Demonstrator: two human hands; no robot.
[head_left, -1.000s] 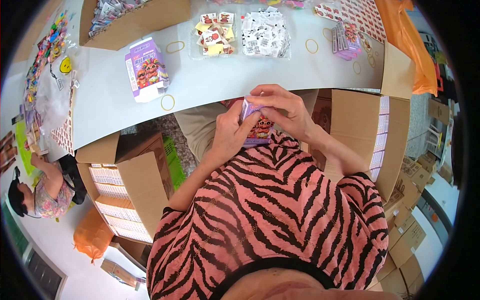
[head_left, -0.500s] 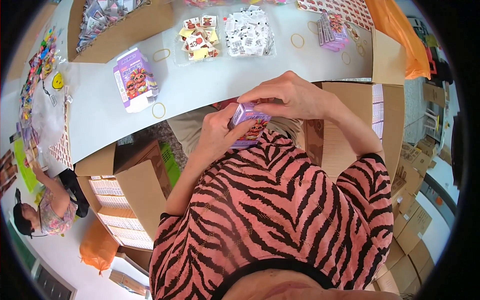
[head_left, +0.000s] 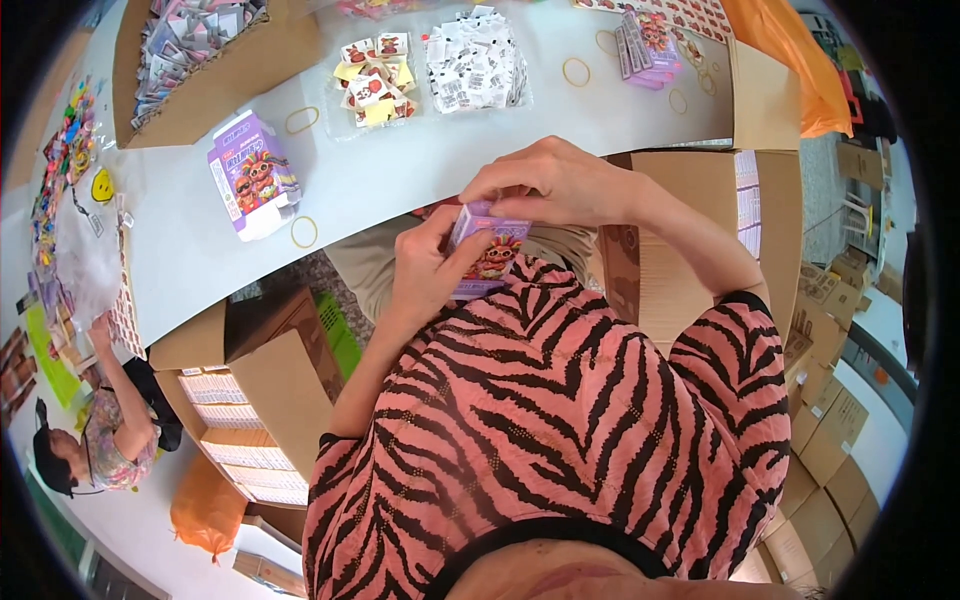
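Observation:
Close to my body, just off the table's near edge, is a small purple cardboard box (head_left: 498, 258) with cartoon figures on its front. My left hand (head_left: 422, 262) is closed round its left side, the thumb lying across the printed front. From above, my right hand (head_left: 565, 185) bends over the box's top end, its fingers and thumb pinching there. The fingers partly cover that end, so I cannot tell whether the flap is fully tucked. A larger purple box (head_left: 253, 178) of similar print lies on the table to the left.
On the table (head_left: 390, 165) are a tray of picture cards (head_left: 375, 85), a tray of white packets (head_left: 475, 65), rubber bands (head_left: 304, 232) and stacked purple boxes (head_left: 648, 50). Open cartons (head_left: 290, 370) flank me below the edge. A co-worker (head_left: 115, 425) is at the far left.
The view has shifted slightly, so the table things sit a little further left. My hands stay on the box, the right fingers moving a little at its top. The co-worker's arm has shifted.

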